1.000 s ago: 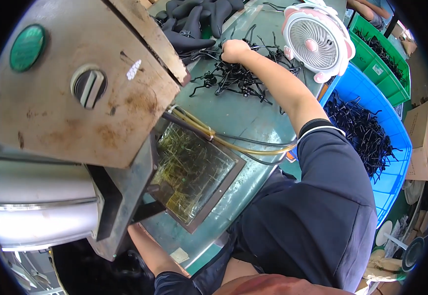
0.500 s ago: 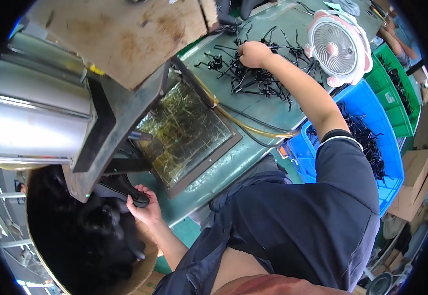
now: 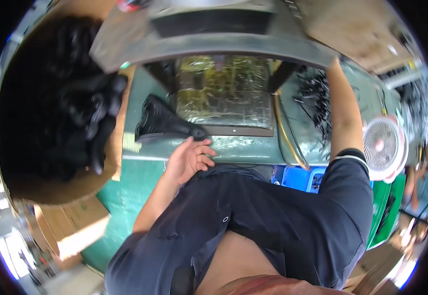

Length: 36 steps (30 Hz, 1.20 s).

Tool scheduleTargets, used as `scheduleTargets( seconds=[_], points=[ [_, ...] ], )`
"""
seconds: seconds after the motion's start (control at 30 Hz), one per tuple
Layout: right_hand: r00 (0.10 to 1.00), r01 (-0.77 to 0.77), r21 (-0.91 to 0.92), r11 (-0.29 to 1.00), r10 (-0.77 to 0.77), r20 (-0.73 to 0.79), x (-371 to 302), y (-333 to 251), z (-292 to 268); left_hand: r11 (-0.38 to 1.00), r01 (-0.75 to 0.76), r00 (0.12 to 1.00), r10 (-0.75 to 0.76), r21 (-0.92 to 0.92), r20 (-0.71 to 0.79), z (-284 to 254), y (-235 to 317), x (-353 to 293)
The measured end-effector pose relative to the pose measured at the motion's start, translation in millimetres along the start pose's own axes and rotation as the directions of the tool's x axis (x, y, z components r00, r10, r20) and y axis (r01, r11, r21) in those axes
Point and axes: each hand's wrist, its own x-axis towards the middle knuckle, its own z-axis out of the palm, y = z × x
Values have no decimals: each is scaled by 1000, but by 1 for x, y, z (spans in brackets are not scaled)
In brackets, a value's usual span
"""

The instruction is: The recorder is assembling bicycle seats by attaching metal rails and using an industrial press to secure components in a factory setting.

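On the green bench (image 3: pixel 243 156), left of the press plate, lies a black moulded part (image 3: pixel 162 120), broad at its left end and narrowing to a rounded right end. My left hand (image 3: pixel 190 160) is just below that narrow end, palm up and fingers apart, with nothing in it. Its fingertips are close to the part; I cannot tell whether they touch. My right forearm (image 3: pixel 345 108) stretches far forward beside a pile of thin black spidery parts (image 3: pixel 317 101). The machine's metal frame (image 3: pixel 214 46) hides my right hand's fingers.
A large round-edged carton (image 3: pixel 118 152) full of black parts stands at the left. The film-covered plate (image 3: pixel 224 98) sits under the frame, with hoses (image 3: pixel 287 132) to its right. A white-pink fan (image 3: pixel 383 147), blue bin (image 3: pixel 295 178) and green bin (image 3: pixel 381 211) are at the right.
The view has swung left. My left hand has let go of the black moulded part, which now lies on the bench. My right hand has gone from the spidery parts to behind the frame.
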Motion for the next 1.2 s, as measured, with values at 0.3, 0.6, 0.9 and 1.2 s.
scheduleTargets(
  seconds=[0.3,0.6,0.9,1.2],
  points=[
    [983,-180,236,955,184,6,-63,59,-125,-324,-35,584,761,945,283,-6,116,-55],
    [355,-469,699,-540,610,709,-218,-166,-330,-402,45,820,538,914,196,-73,180,-15],
    [546,-838,327,438,679,490,-281,-224,-359,-396,19,838,507,918,202,-47,180,-23],
    [793,-552,203,809,434,427,-227,-250,-324,-78,19,835,550,997,27,-35,120,-18]
  ],
)
